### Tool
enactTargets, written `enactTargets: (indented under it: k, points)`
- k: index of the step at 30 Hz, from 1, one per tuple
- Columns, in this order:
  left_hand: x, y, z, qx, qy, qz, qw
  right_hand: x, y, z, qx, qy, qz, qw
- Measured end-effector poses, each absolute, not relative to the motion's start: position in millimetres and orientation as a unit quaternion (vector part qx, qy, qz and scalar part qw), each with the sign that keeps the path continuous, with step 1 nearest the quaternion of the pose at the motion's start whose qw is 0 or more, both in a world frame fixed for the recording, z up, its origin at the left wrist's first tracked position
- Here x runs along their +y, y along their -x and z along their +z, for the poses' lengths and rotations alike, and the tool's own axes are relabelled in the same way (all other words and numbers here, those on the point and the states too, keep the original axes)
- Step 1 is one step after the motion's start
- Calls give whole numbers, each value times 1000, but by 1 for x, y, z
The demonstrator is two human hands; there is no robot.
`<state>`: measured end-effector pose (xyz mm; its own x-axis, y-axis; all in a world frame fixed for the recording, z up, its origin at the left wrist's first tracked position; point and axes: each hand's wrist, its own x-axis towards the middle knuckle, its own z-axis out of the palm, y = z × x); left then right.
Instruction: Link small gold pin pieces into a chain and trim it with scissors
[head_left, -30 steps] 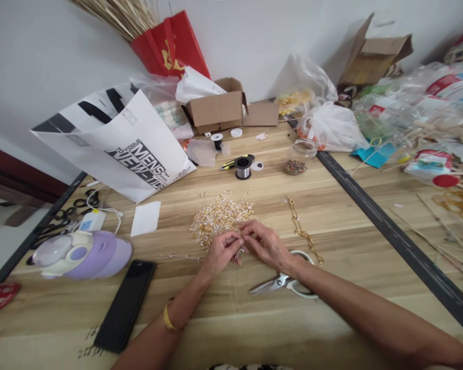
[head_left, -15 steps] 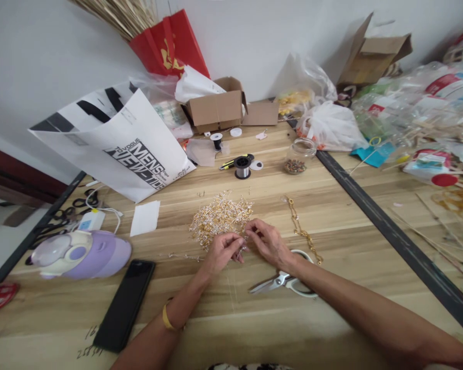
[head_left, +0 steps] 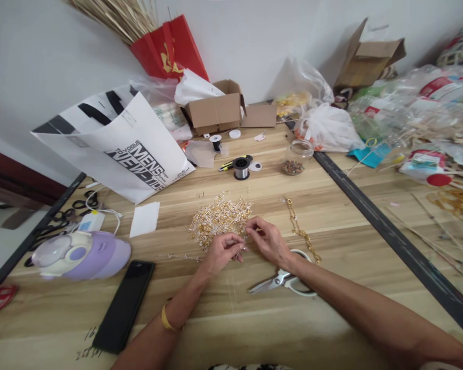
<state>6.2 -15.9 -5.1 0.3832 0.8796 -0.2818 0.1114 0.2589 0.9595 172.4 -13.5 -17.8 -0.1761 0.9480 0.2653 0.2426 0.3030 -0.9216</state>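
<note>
My left hand (head_left: pixel 221 253) is closed in a pinch on a thin beaded strand; small beads show at its fingertips, and the strand's loose end (head_left: pixel 185 257) trails out to the left over the table. Fingertip to fingertip with it, my right hand (head_left: pixel 268 239) is also pinched, on something too small to make out. Just beyond both hands lies a heap of gold and clear beads (head_left: pixel 219 216). White-handled scissors (head_left: pixel 280 280) rest partly under my right forearm. A gold chain (head_left: pixel 299 228) lies to the right of my right hand.
A wire spool (head_left: pixel 241 168) and a glass jar of beads (head_left: pixel 293 159) stand farther back. Left are a black phone (head_left: pixel 125 303), a lilac bottle (head_left: pixel 96 254) and a large paper bag (head_left: pixel 127 149). Plastic bottles (head_left: pixel 401 103) crowd the right. A cardboard box (head_left: pixel 216 110) sits near the wall.
The view has shifted very slightly. Both hands keep nearly the same place and the same pinch, with only a slight movement of the fingers.
</note>
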Motion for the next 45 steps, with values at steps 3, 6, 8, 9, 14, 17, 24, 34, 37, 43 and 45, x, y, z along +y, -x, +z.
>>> enactTargets:
  k: [3, 6, 8, 9, 14, 17, 24, 34, 37, 43, 45]
  points:
    - [-16, -6, -3, 467, -533, 296, 640, -14, -172, -17, -656, 448, 395, 462]
    - [-16, -7, -2, 469, -534, 296, 638, -14, -173, -17, -653, 446, 400, 463]
    - [-16, -7, -2, 469, -531, 296, 640, -13, -173, -18, -654, 444, 401, 463]
    - [-16, -7, -2, 468, -530, 297, 642, -13, -173, -18, -653, 444, 402, 463]
    - [-15, -8, -3, 469, -525, 294, 646, -14, -173, -18, -648, 441, 411, 466]
    - [-15, -8, -3, 472, -522, 301, 644, -15, -173, -16, -650, 441, 406, 468]
    - [-15, -9, 0, 478, -502, 323, 644, -17, -174, -13, -639, 451, 400, 478]
    - [-15, -10, -1, 484, -484, 349, 640, -16, -174, -10, -598, 429, 466, 490]
    - [-15, -10, -2, 489, -475, 364, 634, -16, -173, -10, -588, 424, 485, 490]
    - [-14, -12, -3, 498, -475, 395, 608, -15, -173, -12, -565, 429, 536, 458]
    - [-14, -12, -3, 501, -480, 400, 599, -14, -173, -14, -564, 432, 549, 441]
